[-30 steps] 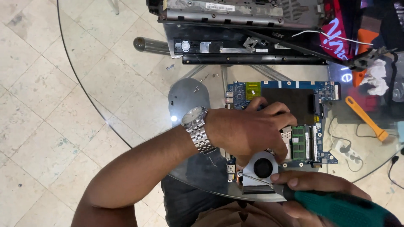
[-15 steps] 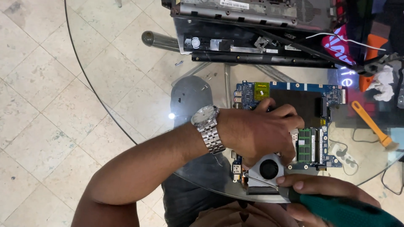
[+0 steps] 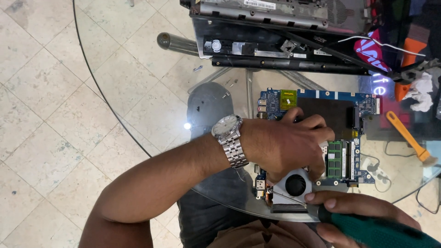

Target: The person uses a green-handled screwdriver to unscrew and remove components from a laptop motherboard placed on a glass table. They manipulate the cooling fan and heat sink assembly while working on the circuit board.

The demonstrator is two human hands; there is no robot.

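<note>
At frame centre, the left hand [image 3: 289,142] lies curled, fingers pressed on the blue laptop circuit board [image 3: 321,138]; lower right, the right hand [image 3: 363,216] clasps a green-handled screwdriver [image 3: 381,232].

A round glass worktop [image 3: 138,69] stood over a pale tiled floor [image 3: 41,92]. On it lay a blue board [image 3: 321,98] with a fan [image 3: 294,186] near the front edge, a dark laptop case [image 3: 275,36] at the far side, a few loose screws [image 3: 227,85] between them, and an orange pry tool [image 3: 406,135] well to the right, beside a white cloth [image 3: 422,92]
</note>
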